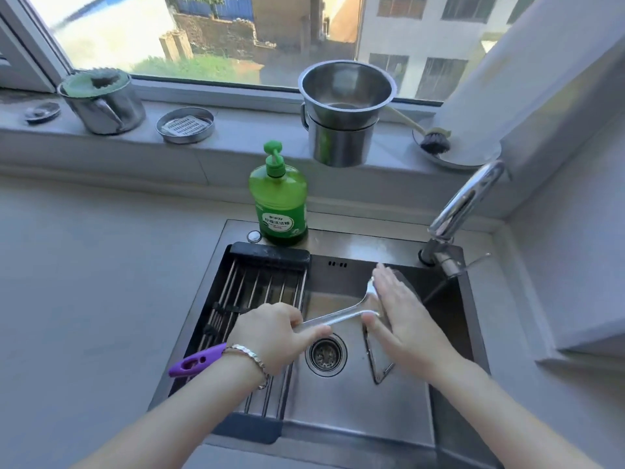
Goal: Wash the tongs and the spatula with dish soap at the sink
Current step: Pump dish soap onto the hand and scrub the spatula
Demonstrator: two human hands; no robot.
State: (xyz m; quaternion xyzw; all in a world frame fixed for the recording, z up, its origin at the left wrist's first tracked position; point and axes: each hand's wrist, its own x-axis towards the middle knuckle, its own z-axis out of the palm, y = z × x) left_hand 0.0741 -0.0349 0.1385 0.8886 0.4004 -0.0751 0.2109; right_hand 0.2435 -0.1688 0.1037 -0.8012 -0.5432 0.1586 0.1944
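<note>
My left hand (pixel 274 336) grips the handle of a steel spatula (pixel 341 316) over the sink (pixel 355 407). The spatula's blade points right and is mostly hidden behind my right hand (pixel 402 316), which lies flat on it with fingers stretched out and thumb under the blade. Steel tongs (pixel 375 363) lie in the sink basin, right of the drain (pixel 325 354), partly covered by my right hand. A green dish soap bottle (pixel 278 201) with a pump stands on the sink's back rim.
A chrome faucet (pixel 463 211) rises at the sink's back right corner. A roll-up drying rack (pixel 257 299) covers the sink's left part, with a purple-handled tool (pixel 196 362) on it. The windowsill holds a steel kettle (pixel 105 103), stacked steel pots (pixel 341 113) and a dish brush (pixel 433 140).
</note>
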